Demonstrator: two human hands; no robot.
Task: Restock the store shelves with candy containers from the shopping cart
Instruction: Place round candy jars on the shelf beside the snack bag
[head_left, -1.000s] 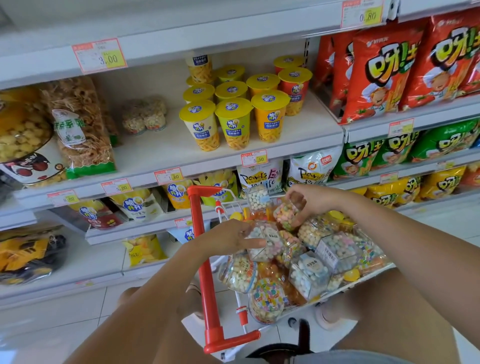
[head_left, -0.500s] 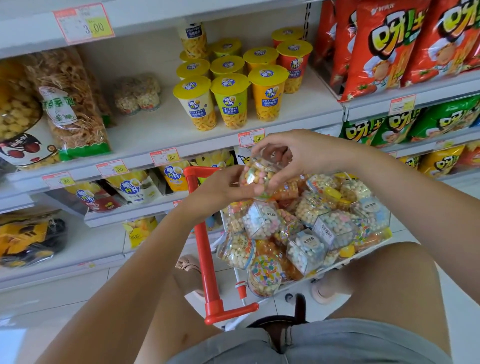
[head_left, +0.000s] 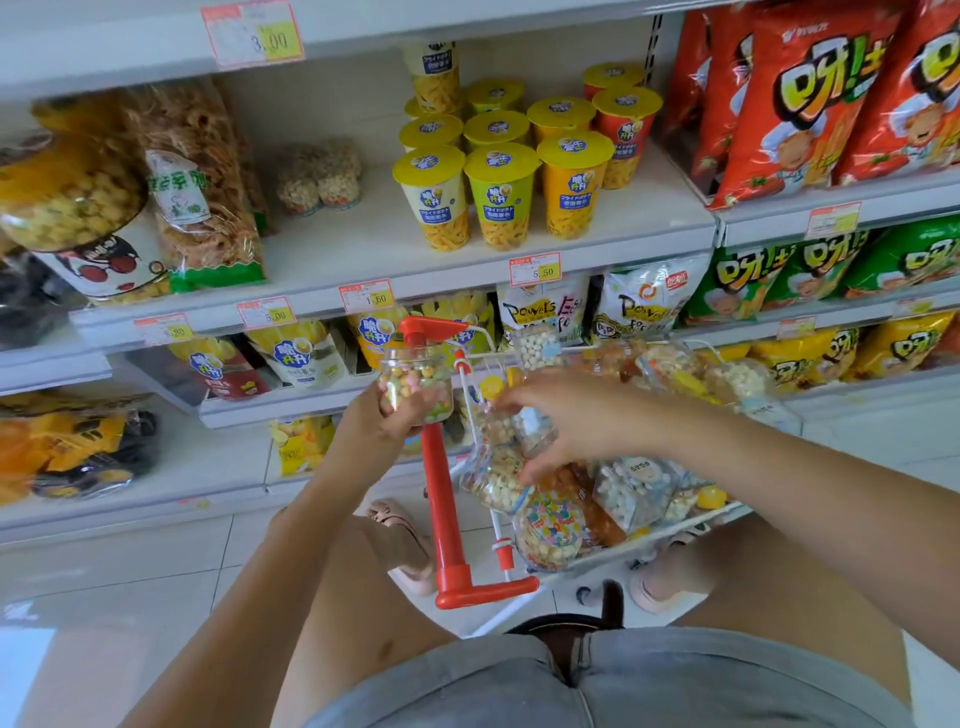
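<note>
Now, observations, largest item first. All positions are referenced to the shopping cart (head_left: 441, 499), which has a red handle and a white wire basket.

- Store shelves (head_left: 363, 244): white, several tiers, behind and above the cart. Price tags (head_left: 535, 267) sit along the front edges.
- Red snack bags (head_left: 810, 104): upright, above and to the right of the cart. Green bags (head_left: 779, 275) are on the tier below them.
- Bag of ring-shaped snacks (head_left: 202, 182): above and to the left of the cart, standing on the shelf.
- Yellow-lidded cups (head_left: 501, 192): grouped in rows directly above the cart, on the same shelf.
- Candy containers (head_left: 634, 488): clear, filled with small coloured and white sweets, piled in the cart basket and touching one another.
- Two small clear containers (head_left: 319, 176): at the back of the shelf, above and left of the cart; blurred.
- Right hand (head_left: 561, 421): over the basket, fingers bent down among the containers. Cannot tell whether it grips one.
- Left hand (head_left: 379, 421): just left of the cart handle's top, fingers wrapped round a candy jar (head_left: 415, 387).
- Jar: upright, clear, holding mixed pastel sweets, raised above basket level and below the cup shelf.
</note>
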